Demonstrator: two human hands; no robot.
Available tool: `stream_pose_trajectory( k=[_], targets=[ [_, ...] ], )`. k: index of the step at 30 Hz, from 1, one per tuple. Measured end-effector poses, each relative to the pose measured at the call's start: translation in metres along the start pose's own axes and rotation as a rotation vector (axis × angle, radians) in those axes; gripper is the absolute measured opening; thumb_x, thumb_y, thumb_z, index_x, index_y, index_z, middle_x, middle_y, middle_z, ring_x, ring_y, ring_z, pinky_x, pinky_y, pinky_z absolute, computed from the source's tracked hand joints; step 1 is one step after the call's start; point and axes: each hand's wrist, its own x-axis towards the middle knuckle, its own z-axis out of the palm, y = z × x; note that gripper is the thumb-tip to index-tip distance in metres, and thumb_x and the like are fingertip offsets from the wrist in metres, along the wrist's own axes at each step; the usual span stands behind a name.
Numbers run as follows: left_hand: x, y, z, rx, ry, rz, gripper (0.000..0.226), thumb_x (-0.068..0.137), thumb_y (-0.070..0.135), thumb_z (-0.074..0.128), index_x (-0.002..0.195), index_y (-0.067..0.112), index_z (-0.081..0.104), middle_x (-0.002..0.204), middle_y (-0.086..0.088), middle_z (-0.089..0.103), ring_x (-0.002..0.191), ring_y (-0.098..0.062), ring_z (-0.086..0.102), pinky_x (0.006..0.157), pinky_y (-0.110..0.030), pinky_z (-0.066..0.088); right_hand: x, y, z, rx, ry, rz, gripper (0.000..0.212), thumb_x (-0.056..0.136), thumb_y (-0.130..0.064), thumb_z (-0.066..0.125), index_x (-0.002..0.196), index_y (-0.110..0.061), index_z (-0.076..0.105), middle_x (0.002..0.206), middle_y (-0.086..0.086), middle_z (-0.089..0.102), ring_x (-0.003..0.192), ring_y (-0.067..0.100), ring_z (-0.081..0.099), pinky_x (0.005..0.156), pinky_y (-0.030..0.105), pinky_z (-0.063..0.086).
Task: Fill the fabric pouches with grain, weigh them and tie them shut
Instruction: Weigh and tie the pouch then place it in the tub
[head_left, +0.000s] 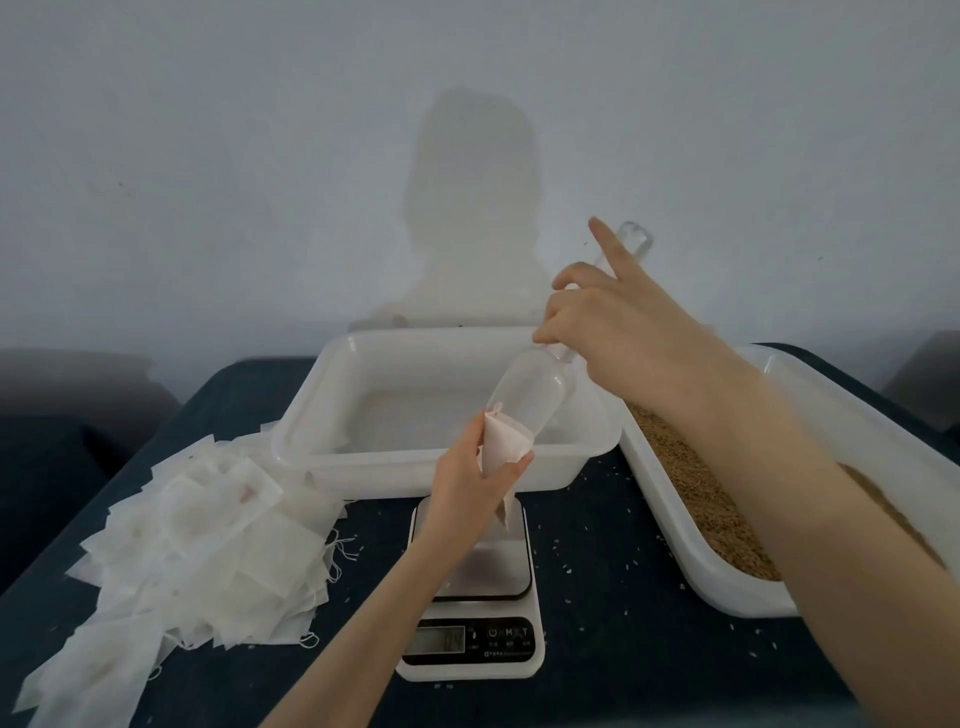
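Pouch pile (197, 535): a loose heap of flat white fabric pouches with thin drawstrings is seen at 9 o'clock of the scale, on the dark blue table (597, 649).
Empty tub (332, 415): a white plastic tub is set at 12 o'clock of the scale, its near wall just behind the platform; no contents can be made out inside.
Left hand (465, 480): raised above the scale, with fingers and thumb curled round the held pouch (504, 441), which is kept upright with its mouth spread open.
Scale (472, 597): a white digital kitchen scale with a steel platform is placed at the centre; the display is lit but its digits cannot be read.
Scoop (535, 389): a clear plastic scoop is tilted steeply, its mouth pushed into the pouch opening, its handle pointing toward 1 o'clock.
Right hand (597, 322): the scoop handle is grasped by the curled fingers, while the index finger is stretched out along it.
Grain tub (727, 587): a second white tub at 3 o'clock holds brown grain (691, 483).
Spilled grains (631, 564): pale kernels are scattered on the table around the scale.
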Motion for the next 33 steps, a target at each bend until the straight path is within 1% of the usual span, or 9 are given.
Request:
stream_pose_trajectory(
  k=[4,7,10,13,16,18,22,29,33],
  targets=[
    [0.001,0.003,0.003,-0.034,0.008,-0.003,0.042,0.084,0.028,0.069,0.120,0.033,0.048,0.104,0.010,0.061,0.090,0.002,0.058,0.056,-0.008,0.046,0.001,-0.003,-0.005,-0.070,0.013,-0.025,0.061,0.079,0.011,0.034,0.116,-0.024,0.066,0.104,-0.003,0.065,0.126,0.024,0.041,0.093,0.038,-0.042],
    [0.001,0.002,0.001,-0.054,-0.010,0.019,0.038,0.084,0.026,0.070,0.116,0.032,0.050,0.102,0.023,0.057,0.086,0.012,0.055,0.051,-0.012,0.049,-0.007,0.003,0.003,-0.027,0.001,0.021,0.062,0.079,0.009,0.037,0.119,-0.030,0.065,0.105,-0.004,0.064,0.119,0.022,0.045,0.101,0.038,-0.036],
    [0.004,-0.001,-0.002,0.000,-0.072,0.019,0.037,0.085,0.027,0.069,0.116,0.032,0.050,0.100,0.025,0.055,0.085,0.006,0.058,0.061,-0.019,0.055,-0.019,0.016,0.019,0.096,-0.084,0.091,0.066,0.081,0.009,0.046,0.126,-0.038,0.058,0.118,-0.010,0.063,0.120,0.018,0.046,0.115,0.041,-0.003],
    [0.006,-0.004,-0.006,0.035,-0.112,0.012,0.029,0.088,0.026,0.065,0.111,0.039,0.051,0.097,0.023,0.059,0.090,-0.006,0.059,0.073,-0.017,0.051,-0.037,0.031,0.040,0.243,-0.184,0.175,0.054,0.089,-0.002,0.053,0.125,-0.042,0.058,0.115,-0.011,0.065,0.111,0.015,0.054,0.106,0.036,0.026],
    [0.007,-0.006,-0.008,0.099,-0.116,0.041,0.022,0.089,0.023,0.063,0.101,0.041,0.058,0.093,0.019,0.066,0.088,-0.007,0.061,0.077,-0.024,0.051,-0.065,0.047,0.065,0.437,-0.247,0.371,0.047,0.093,-0.010,0.055,0.130,-0.039,0.055,0.122,-0.013,0.064,0.115,0.013,0.057,0.096,0.034,0.042],
    [0.008,-0.007,-0.008,0.153,-0.138,0.069,0.017,0.088,0.025,0.065,0.092,0.040,0.060,0.090,0.015,0.068,0.083,-0.003,0.061,0.073,-0.017,0.048,-0.087,0.057,0.087,0.531,-0.301,0.519,0.041,0.094,-0.016,0.057,0.131,-0.034,0.055,0.122,-0.014,0.064,0.114,0.013,0.058,0.094,0.037,0.048],
    [0.009,-0.017,-0.004,0.226,-0.169,0.067,0.017,0.085,0.026,0.068,0.080,0.039,0.058,0.075,0.016,0.063,0.072,0.002,0.057,0.065,-0.009,0.043,-0.120,0.073,0.131,0.543,-0.484,0.722,0.026,0.093,-0.023,0.059,0.119,-0.022,0.059,0.113,0.002,0.065,0.095,0.020,0.062,0.087,0.041,0.053],
    [-0.001,-0.056,-0.018,0.427,-0.230,0.016,0.014,0.089,0.003,0.059,0.095,0.016,0.062,0.079,0.014,0.057,0.070,0.006,0.053,0.068,-0.010,0.041,-0.133,0.061,0.173,0.503,-0.851,0.642,0.018,0.096,-0.036,0.051,0.095,-0.020,0.057,0.099,-0.001,0.063,0.086,0.013,0.059,0.073,0.023,0.047],
    [-0.016,-0.067,-0.039,0.548,-0.173,0.019,0.014,0.091,0.027,0.059,0.104,0.031,0.055,0.090,0.021,0.053,0.084,0.001,0.054,0.070,-0.019,0.044,-0.127,0.050,0.178,0.477,-0.958,0.582,0.028,0.097,-0.038,0.044,0.092,-0.014,0.057,0.091,0.001,0.060,0.072,0.012,0.051,0.059,0.022,0.037]
  ],
)
